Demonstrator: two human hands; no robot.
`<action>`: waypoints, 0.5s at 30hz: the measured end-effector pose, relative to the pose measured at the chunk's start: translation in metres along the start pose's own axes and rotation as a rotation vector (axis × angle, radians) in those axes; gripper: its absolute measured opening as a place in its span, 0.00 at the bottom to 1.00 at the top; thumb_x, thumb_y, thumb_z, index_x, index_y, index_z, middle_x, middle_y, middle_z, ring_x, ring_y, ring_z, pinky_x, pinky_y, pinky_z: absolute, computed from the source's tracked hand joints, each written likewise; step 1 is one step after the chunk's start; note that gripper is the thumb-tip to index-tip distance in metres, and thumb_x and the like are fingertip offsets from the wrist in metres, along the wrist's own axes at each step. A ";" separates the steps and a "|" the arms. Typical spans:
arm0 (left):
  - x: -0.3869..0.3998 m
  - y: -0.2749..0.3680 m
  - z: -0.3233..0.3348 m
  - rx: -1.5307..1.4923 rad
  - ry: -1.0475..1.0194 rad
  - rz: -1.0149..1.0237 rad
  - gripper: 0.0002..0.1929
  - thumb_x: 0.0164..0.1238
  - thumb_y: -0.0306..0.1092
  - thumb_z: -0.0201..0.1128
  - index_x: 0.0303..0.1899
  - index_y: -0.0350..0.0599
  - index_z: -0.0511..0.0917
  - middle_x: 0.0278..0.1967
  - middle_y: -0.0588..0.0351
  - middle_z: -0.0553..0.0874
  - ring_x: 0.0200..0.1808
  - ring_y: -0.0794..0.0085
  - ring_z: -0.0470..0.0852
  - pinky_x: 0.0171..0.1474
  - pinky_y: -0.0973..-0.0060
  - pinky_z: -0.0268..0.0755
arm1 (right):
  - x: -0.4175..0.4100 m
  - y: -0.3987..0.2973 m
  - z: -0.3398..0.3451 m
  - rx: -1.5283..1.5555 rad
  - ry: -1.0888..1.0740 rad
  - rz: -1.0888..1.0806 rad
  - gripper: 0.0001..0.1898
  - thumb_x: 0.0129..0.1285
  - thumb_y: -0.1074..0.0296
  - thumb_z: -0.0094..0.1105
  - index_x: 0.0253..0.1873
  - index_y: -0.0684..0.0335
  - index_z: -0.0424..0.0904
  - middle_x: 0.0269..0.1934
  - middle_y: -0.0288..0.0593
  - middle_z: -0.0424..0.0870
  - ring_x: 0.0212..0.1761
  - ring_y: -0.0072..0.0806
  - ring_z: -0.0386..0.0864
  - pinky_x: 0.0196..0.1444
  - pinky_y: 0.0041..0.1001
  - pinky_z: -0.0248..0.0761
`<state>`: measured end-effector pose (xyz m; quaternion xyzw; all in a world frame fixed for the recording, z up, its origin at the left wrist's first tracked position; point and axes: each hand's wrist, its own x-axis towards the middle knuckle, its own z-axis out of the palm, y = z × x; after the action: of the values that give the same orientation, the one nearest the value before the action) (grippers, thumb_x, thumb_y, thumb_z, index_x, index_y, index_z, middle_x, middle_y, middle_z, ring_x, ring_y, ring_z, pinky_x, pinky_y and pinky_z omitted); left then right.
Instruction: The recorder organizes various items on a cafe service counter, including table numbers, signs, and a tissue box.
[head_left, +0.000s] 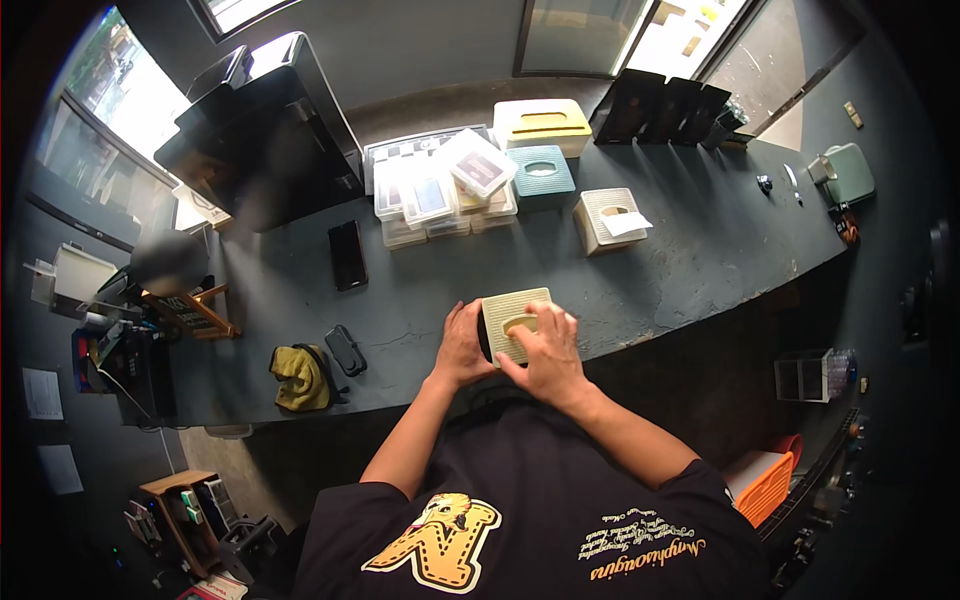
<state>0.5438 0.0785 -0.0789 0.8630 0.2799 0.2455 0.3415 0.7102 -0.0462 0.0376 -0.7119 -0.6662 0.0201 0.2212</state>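
A tissue box with a ribbed cream lid (517, 301) is held at the counter's near edge, close to my chest. Along its left side my left hand (460, 346) grips the box, and a dark strip shows between palm and lid. My right hand (551, 356) lies over the lid's right part, with fingertips at the oval slot and the thumb on the near edge. No tissue shows in that slot. Behind it stands another cream ribbed tissue box (592, 225), with a white tissue (626, 223) sticking out of its top.
Clear plastic cases (427, 199) are stacked near a blue tissue box (540, 176) and a larger yellow-topped box (541, 135). Leftward lie a smartphone (348, 255), a black pouch-like item (346, 350) and an olive cloth (300, 379). A large black monitor-like machine (262, 150) stands behind.
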 end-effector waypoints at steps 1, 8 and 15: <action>0.000 -0.001 0.002 0.024 0.022 -0.010 0.61 0.46 0.54 0.91 0.82 0.41 0.66 0.76 0.46 0.81 0.79 0.48 0.80 0.90 0.39 0.58 | 0.001 -0.004 0.004 0.005 -0.007 -0.010 0.27 0.63 0.48 0.84 0.60 0.58 0.88 0.68 0.56 0.78 0.73 0.54 0.75 0.77 0.51 0.65; -0.001 -0.011 0.009 0.025 0.062 0.050 0.57 0.48 0.48 0.89 0.80 0.39 0.67 0.72 0.43 0.83 0.76 0.47 0.82 0.90 0.39 0.59 | 0.006 0.002 0.035 0.263 0.001 -0.062 0.24 0.61 0.55 0.87 0.51 0.60 0.81 0.42 0.45 0.86 0.47 0.45 0.84 0.57 0.43 0.72; -0.003 -0.008 0.009 -0.025 0.123 0.058 0.55 0.49 0.47 0.87 0.79 0.39 0.68 0.70 0.43 0.84 0.73 0.44 0.84 0.88 0.39 0.62 | 0.012 -0.003 0.038 0.317 -0.017 0.091 0.25 0.60 0.57 0.86 0.52 0.60 0.79 0.41 0.45 0.88 0.43 0.45 0.87 0.54 0.42 0.73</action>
<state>0.5443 0.0774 -0.0912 0.8498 0.2723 0.3111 0.3271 0.6965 -0.0240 0.0076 -0.6973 -0.6237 0.1407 0.3239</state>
